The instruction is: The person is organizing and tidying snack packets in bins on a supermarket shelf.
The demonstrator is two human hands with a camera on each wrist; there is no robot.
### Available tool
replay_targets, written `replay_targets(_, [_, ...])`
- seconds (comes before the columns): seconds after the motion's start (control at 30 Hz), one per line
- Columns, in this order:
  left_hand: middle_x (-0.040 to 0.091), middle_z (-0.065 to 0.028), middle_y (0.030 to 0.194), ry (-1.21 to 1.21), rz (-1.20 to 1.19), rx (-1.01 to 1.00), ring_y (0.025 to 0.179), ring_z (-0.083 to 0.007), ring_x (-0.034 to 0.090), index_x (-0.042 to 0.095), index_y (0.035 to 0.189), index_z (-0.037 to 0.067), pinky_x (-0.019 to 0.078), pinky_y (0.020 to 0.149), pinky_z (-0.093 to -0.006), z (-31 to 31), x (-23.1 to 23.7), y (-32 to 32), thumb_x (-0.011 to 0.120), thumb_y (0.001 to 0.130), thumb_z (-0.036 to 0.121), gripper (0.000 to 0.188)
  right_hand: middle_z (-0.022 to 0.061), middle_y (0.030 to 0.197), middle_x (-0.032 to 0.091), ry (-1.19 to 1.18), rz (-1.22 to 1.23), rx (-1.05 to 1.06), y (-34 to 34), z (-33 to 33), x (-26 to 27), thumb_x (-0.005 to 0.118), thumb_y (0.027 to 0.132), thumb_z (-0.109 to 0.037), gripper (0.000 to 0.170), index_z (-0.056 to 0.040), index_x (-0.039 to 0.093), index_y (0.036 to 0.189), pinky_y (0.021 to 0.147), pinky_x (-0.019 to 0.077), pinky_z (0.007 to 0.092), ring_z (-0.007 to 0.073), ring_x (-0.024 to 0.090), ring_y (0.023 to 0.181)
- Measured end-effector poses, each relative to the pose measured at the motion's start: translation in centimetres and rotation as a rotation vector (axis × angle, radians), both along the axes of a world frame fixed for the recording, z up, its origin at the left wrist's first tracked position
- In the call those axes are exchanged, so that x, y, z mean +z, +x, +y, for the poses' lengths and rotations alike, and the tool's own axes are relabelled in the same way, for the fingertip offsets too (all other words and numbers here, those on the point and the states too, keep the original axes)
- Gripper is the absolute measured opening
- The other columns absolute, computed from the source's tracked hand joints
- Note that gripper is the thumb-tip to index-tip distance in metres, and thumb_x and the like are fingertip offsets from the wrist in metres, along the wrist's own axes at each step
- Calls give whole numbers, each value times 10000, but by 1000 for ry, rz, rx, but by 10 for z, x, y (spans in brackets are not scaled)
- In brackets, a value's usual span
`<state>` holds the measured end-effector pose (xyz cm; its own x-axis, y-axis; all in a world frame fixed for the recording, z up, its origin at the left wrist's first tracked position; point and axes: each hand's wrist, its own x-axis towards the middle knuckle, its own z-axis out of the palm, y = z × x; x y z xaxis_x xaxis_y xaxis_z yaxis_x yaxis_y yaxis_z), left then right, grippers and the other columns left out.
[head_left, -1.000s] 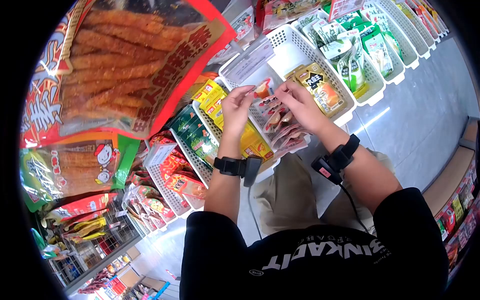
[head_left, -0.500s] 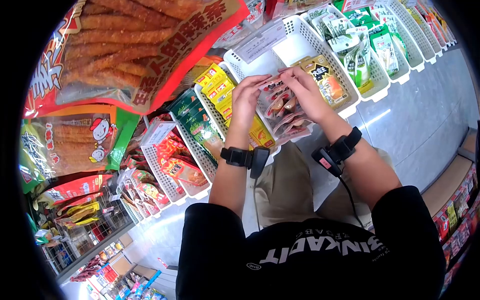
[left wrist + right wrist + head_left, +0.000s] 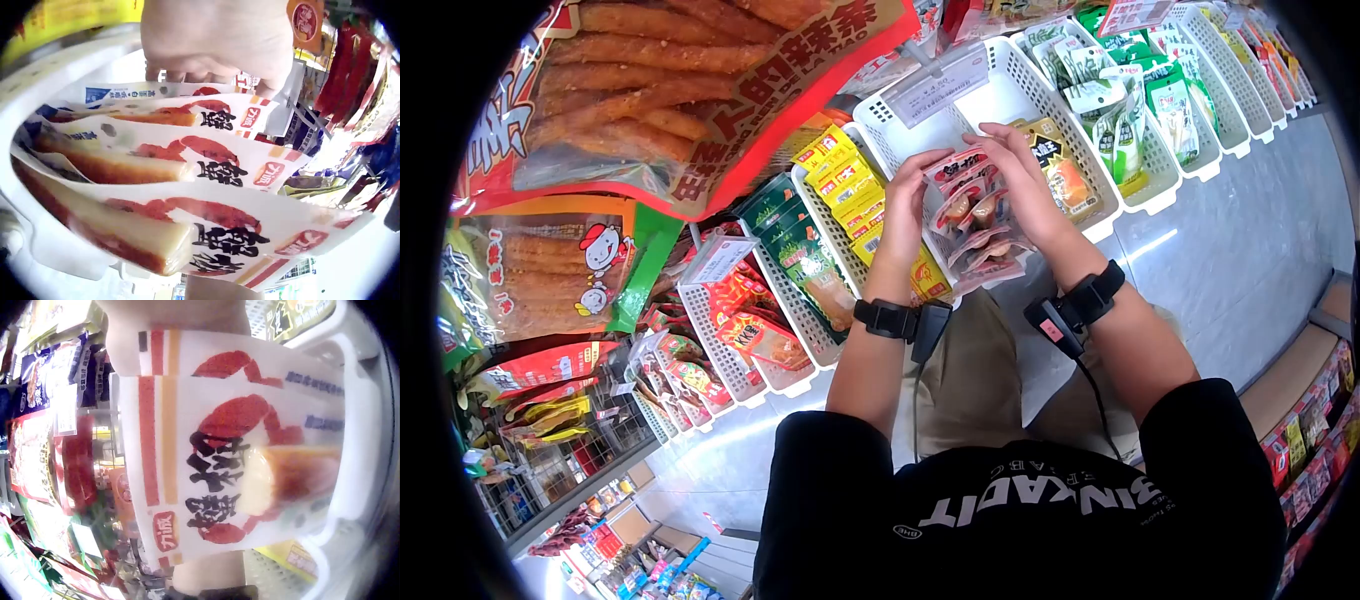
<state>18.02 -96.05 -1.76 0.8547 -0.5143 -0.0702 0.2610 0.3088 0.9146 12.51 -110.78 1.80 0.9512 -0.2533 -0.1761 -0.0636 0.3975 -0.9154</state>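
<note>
Both hands are at a row of upright white crab stick packets (image 3: 975,215) in a white perforated basket. My left hand (image 3: 906,205) stands at the left side of the row. In the left wrist view its curled fingers hold the rearmost packet (image 3: 169,92) by the upper edge; three front packets stand nearer the camera. My right hand (image 3: 1028,190) is along the other side, fingers fairly straight, near the packets' tops. In the right wrist view its thumb lies beside a packet's striped top edge, while the other fingers are hidden behind the packets.
Left of the row is a basket of yellow packets (image 3: 840,190); right of it lie gold packets (image 3: 1065,180). Green-and-white packets (image 3: 1120,130) fill another basket. A big red-edged snack bag (image 3: 690,90) hangs close at upper left. Price cards (image 3: 940,88) are clipped to basket backs.
The crab stick packet pinched between both hands has gone down to the row's far end. My hands have lowered to either side of the row, and the right fingers have straightened.
</note>
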Motion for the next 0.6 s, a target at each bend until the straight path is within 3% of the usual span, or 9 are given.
replay_targets(0.2, [557, -129, 1098, 64, -67, -24, 1021, -182, 517, 506, 1111, -55, 370, 921, -295, 0, 6, 7, 418, 881, 300, 432, 175, 1220, 456, 10, 33, 79, 7, -3, -2, 492, 873, -365, 635, 68, 311, 1301, 964, 317, 273, 194, 425, 1147])
replay_targets(0.33, [558, -124, 1085, 117, -14, 29, 999, -184, 530, 498, 1122, -41, 393, 900, -300, -3, 3, 17, 411, 894, 292, 412, 176, 1234, 450, 11, 41, 56, 10, 2, 5, 493, 872, -375, 668, 86, 287, 1309, 951, 334, 264, 190, 437, 1141])
replay_targets(0.43, [556, -129, 1086, 12, 76, 89, 1002, -199, 534, 485, 1124, -31, 404, 896, -317, -8, 2, 19, 402, 899, 324, 429, 142, 1156, 510, 96, 22, 34, 15, 3, 6, 482, 879, -375, 591, 62, 373, 1261, 894, 383, 253, 163, 501, 1049])
replay_targets(0.53, [561, -133, 1097, -88, 189, 183, 1004, -222, 544, 482, 1120, -10, 419, 890, -332, -13, 6, 15, 356, 911, 386, 465, 60, 975, 576, 227, 42, 123, 22, 2, 5, 474, 886, -365, 422, -5, 512, 1104, 782, 431, 244, 113, 553, 873])
replay_targets(0.6, [565, -129, 1095, -126, 254, 266, 997, -219, 550, 486, 1124, 1, 424, 887, -333, -22, 14, 12, 343, 912, 398, 471, 62, 979, 577, 244, 65, 127, 30, 4, 4, 476, 884, -365, 422, -8, 513, 1107, 781, 432, 242, 113, 554, 873])
